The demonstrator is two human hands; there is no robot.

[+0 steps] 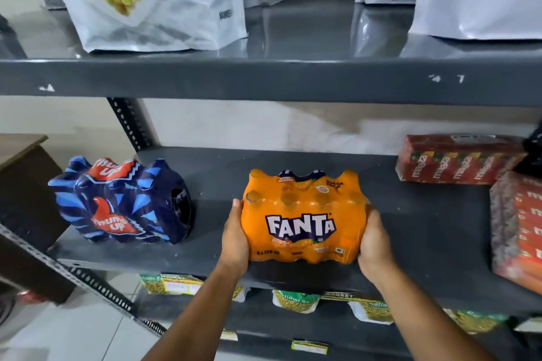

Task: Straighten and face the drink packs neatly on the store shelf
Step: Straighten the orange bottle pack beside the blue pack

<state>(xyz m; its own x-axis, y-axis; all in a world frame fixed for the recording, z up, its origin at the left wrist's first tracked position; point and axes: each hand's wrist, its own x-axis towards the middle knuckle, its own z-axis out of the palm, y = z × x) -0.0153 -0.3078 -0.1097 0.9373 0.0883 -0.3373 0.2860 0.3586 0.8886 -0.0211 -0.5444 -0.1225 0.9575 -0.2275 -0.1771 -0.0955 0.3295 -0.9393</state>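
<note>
An orange Fanta pack (303, 214) of small bottles stands near the front edge of the dark grey middle shelf (293, 164), its logo facing me. My left hand (234, 239) grips its left side and my right hand (374, 243) grips its right side. To the left, a blue Thums Up pack (123, 199) stands turned at an angle, apart from the Fanta pack. At the right, a red Maaza pack (457, 160) lies toward the back and a second red Maaza pack (517, 228) sits nearer the front, cut off by the frame edge.
White snack bags (164, 9) stand on the upper shelf (264, 76). Green-and-yellow snack packets (296, 299) lie on the lower shelf. A perforated upright post (132, 126) rises at the back left. A brown cardboard box (26, 199) sits beyond the shelf's left end.
</note>
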